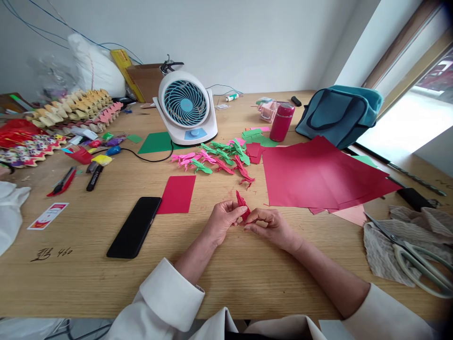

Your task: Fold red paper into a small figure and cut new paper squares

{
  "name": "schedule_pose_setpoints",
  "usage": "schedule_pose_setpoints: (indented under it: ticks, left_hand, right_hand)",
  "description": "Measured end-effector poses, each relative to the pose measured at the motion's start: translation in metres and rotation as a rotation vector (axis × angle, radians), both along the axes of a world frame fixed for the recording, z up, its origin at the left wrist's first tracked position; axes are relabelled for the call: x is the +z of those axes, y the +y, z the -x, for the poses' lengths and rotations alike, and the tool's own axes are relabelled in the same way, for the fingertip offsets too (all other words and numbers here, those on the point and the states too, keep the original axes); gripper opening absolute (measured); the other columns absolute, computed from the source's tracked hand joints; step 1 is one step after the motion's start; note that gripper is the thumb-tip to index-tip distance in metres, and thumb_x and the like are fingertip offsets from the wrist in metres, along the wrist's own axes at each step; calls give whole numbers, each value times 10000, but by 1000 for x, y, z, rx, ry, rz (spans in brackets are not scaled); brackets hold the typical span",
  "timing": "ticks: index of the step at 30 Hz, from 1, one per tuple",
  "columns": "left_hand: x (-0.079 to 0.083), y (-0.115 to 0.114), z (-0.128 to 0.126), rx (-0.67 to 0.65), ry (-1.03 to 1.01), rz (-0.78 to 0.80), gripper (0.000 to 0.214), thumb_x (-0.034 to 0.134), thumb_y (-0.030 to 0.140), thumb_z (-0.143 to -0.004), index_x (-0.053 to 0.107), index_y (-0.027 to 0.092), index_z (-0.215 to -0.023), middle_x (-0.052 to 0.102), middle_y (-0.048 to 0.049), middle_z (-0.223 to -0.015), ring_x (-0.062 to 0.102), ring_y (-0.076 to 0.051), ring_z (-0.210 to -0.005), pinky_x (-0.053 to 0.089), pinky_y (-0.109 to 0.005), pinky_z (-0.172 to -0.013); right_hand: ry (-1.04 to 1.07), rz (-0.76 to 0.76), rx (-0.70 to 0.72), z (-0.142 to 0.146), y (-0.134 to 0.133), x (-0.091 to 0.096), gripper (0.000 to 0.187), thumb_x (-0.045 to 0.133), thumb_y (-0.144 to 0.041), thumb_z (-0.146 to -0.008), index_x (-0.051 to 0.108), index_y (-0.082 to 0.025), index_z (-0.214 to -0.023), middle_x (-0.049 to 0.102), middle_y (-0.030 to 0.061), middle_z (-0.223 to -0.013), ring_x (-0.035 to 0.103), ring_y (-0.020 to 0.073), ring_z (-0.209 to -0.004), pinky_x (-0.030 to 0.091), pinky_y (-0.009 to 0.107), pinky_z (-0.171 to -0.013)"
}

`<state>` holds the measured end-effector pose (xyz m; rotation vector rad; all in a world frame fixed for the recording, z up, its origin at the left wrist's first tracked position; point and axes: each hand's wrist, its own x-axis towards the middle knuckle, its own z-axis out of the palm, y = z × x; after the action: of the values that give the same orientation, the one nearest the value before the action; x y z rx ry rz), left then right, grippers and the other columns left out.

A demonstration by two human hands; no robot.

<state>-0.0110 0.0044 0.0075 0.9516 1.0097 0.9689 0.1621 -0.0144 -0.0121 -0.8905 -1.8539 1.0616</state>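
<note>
Both my hands rest on the wooden table (88,278) and pinch a small folded red paper figure (242,204) between them. My left hand (222,222) grips its left side with thumb and fingers closed. My right hand (271,225) holds its lower right part, fingers curled. One pointed end of the figure sticks up above my fingers. A small red paper rectangle (177,193) lies just left of my hands, next to a black phone (135,226). Further back lies a heap of folded pink, green and red paper figures (215,160).
Large red paper sheets (318,174) lie to the right. Scissors (410,255) sit on a striped cloth (385,250) at far right. A white fan (186,108), a red flask (282,122) and a teal bag (339,113) stand behind. Markers and paper crafts fill the left.
</note>
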Motion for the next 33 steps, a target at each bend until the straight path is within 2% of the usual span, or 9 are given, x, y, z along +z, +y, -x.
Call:
schedule_pose_setpoints:
  ticks: [3, 12, 17, 20, 26, 33]
  left_hand:
    - [0, 0, 0, -2, 3, -2, 281, 798, 361, -624, 638, 131, -637, 537, 43, -533, 392, -39, -441, 295, -197, -448]
    - [0, 0, 0, 6, 16, -14, 285, 805, 372, -617, 646, 136, -635, 533, 46, -540, 377, -40, -444, 314, -203, -453]
    - [0, -1, 0, 13, 40, -23, 295, 807, 388, -604, 648, 139, -623, 559, 36, -552, 392, -47, -458, 317, -203, -458]
    - [-1, 0, 0, 11, 71, -32, 291, 799, 389, -618, 650, 139, -624, 566, 32, -558, 406, -52, -469, 323, -202, -459]
    - [-3, 1, 0, 8, 72, -42, 290, 798, 387, -627, 646, 140, -630, 557, 37, -562, 414, -55, -473, 329, -200, -456]
    - [-5, 1, 1, 8, 80, -41, 267, 780, 363, -651, 644, 134, -647, 567, 32, -574, 422, -54, -478, 333, -193, -453]
  right_hand:
    - [-34, -26, -13, 0, -1, 0, 129, 671, -311, -870, 668, -188, -831, 717, 22, -757, 644, 128, -678, 501, 241, -657]
    - [28, 57, 16, 1, -3, -4, 173, 668, -344, -870, 613, -188, -820, 682, 2, -696, 631, 121, -611, 490, 230, -591]
    - [-82, 31, 9, -1, -2, 1, 153, 646, -320, -882, 603, -191, -812, 648, -9, -664, 566, 111, -570, 444, 217, -541]
    - [-131, 11, 5, -2, -2, 1, 136, 630, -306, -890, 596, -193, -823, 630, -10, -687, 551, 111, -588, 434, 218, -551]
    - [-99, -42, -29, -1, 0, 1, 151, 635, -324, -882, 620, -192, -809, 635, 1, -721, 552, 119, -629, 445, 224, -589]
    - [-49, 23, -72, 4, -1, 6, 148, 646, -282, -853, 604, -181, -754, 608, -7, -670, 517, 110, -609, 423, 215, -570]
